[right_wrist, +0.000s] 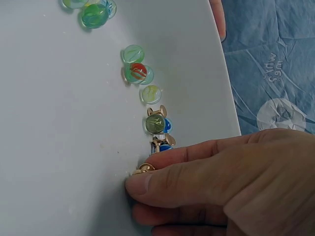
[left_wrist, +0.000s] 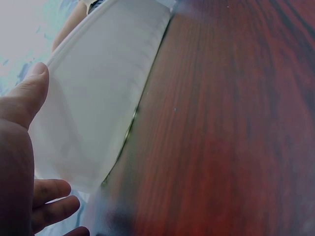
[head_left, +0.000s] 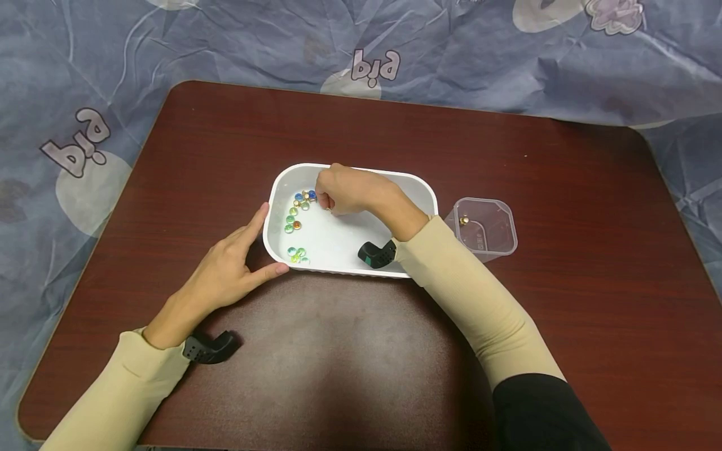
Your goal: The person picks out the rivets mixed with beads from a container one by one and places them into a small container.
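A white tray (head_left: 350, 250) holds glass marbles and several small gold metal studs. My right hand (head_left: 346, 190) reaches into it and pinches a gold stud (right_wrist: 144, 168) between thumb and index finger. Close by that hand lie more gold studs (right_wrist: 156, 111), mixed with blue and pale marbles (right_wrist: 155, 124). Green marbles (head_left: 290, 220) and an orange-red one (head_left: 296, 225) lie along the tray's left side, with another green cluster (head_left: 297, 254) in the near left corner. My left hand (head_left: 228, 269), fingers extended, touches the tray's left end with thumb and index finger.
Right of the tray stands a clear plastic container (head_left: 487, 241) with a gold stud (head_left: 464, 220) inside. Both stand on a dark red-brown wooden table (head_left: 592, 282). Blue printed cloth (head_left: 254, 44) hangs beyond the table's far edge.
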